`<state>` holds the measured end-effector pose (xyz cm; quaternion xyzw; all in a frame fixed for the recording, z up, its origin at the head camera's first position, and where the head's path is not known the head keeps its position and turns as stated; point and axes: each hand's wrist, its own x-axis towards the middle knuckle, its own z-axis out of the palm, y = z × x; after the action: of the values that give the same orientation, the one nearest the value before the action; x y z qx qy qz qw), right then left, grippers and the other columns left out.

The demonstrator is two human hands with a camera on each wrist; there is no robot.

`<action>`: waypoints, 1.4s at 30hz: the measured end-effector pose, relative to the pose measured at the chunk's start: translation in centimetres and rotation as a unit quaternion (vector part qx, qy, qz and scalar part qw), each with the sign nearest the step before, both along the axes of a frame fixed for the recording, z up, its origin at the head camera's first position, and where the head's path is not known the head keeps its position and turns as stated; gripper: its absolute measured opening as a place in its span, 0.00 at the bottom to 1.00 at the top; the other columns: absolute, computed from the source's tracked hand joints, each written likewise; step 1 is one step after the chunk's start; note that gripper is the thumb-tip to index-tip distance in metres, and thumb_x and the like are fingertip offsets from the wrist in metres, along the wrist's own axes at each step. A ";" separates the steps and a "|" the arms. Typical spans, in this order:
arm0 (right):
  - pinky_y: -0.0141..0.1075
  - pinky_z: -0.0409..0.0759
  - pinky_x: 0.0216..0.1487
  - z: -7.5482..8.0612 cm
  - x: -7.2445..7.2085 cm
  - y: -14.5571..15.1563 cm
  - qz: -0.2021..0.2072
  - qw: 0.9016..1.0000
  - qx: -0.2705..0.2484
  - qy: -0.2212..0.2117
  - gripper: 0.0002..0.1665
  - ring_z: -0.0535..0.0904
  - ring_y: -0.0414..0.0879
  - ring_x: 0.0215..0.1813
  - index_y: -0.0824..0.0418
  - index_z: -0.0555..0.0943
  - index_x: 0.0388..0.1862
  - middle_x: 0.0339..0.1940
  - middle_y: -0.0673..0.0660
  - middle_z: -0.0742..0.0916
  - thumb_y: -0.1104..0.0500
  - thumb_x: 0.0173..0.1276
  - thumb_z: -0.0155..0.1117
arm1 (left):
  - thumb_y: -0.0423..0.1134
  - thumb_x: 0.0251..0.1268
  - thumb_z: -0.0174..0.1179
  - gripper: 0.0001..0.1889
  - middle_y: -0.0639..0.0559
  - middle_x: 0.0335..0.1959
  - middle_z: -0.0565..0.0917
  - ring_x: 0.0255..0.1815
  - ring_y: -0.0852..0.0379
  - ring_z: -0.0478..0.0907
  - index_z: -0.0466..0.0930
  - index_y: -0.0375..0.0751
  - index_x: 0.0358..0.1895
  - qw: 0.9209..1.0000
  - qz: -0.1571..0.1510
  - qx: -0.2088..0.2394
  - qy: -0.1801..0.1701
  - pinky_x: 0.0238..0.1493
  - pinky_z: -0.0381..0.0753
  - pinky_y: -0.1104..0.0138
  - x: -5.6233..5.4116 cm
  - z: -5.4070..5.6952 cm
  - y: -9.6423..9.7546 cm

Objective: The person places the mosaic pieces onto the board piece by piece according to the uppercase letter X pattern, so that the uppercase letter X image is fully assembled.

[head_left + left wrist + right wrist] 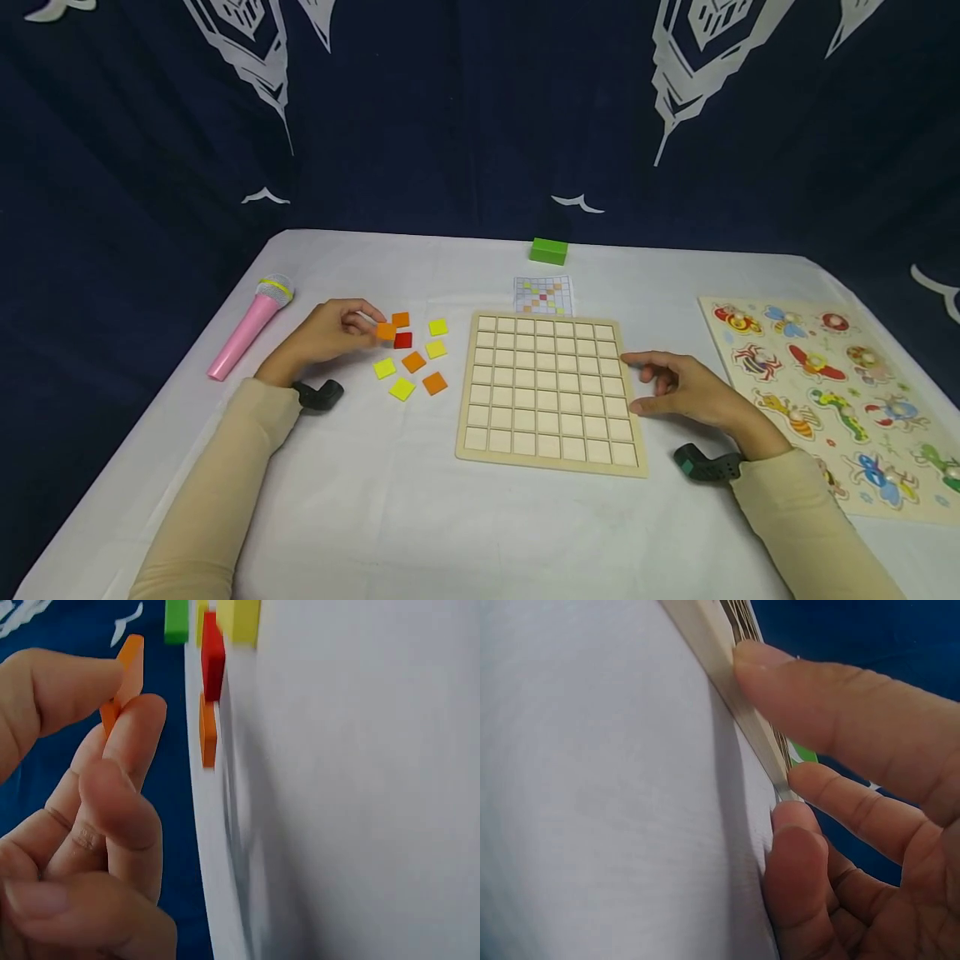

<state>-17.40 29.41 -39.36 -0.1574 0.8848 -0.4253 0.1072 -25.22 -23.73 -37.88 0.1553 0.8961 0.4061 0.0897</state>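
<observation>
My left hand (328, 335) pinches an orange square tile (386, 332) between thumb and fingers. In the left wrist view that tile (133, 669) is held up on edge, apart from the table. Below and beside it lie loose tiles: a red tile (403, 340), several orange ones such as the orange tile (434, 383), and several yellow ones such as the yellow tile (402, 388). My right hand (693, 390) rests at the right edge of a wooden grid board (551, 469), whose squares hold no tiles. Its thumb (780, 682) and index finger touch the board's rim.
Behind the board lies a pattern card (542, 294) with coloured squares, and a green block (549, 251) beyond it. A pink toy microphone (246, 333) lies at the far left. On the right, an insect puzzle board (817, 375) extends partly under my right forearm.
</observation>
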 end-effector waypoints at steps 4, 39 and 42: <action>0.33 0.73 0.36 -0.1 0.0 0.0 0.001 1.000 -0.006 0.001 0.43 0.71 0.42 0.36 0.76 0.75 0.73 0.45 0.59 0.78 0.66 0.61 0.84 | 0.31 0.65 0.73 0.17 0.45 0.40 0.91 0.33 0.53 0.79 0.85 0.32 0.56 1.000 -0.011 -0.002 0.004 0.39 0.76 0.69 0.2 0.2 1.0; 0.33 0.73 0.36 -0.4 -0.2 0.2 -0.003 1.000 -0.008 -0.006 0.44 0.71 0.43 0.36 0.76 0.75 0.73 0.45 0.59 0.78 0.66 0.61 0.84 | 0.35 0.69 0.72 0.17 0.47 0.41 0.90 0.24 0.55 0.70 0.85 0.37 0.58 0.996 -0.086 0.028 -0.003 0.32 0.72 0.68 -1.1 0.8 9.3; 0.33 0.73 0.37 -0.4 -0.3 0.3 -0.004 1.000 -0.006 -0.007 0.44 0.71 0.43 0.36 0.76 0.75 0.73 0.46 0.59 0.78 0.66 0.61 0.84 | 0.36 0.70 0.72 0.17 0.45 0.43 0.91 0.25 0.55 0.71 0.84 0.38 0.59 0.996 -0.090 0.021 -0.012 0.33 0.73 0.67 -1.2 0.8 9.9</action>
<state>-17.68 29.66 -39.73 -0.1513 0.8820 -0.4324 0.1106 -26.47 -13.80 -37.04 0.2321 0.8687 0.4166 0.1338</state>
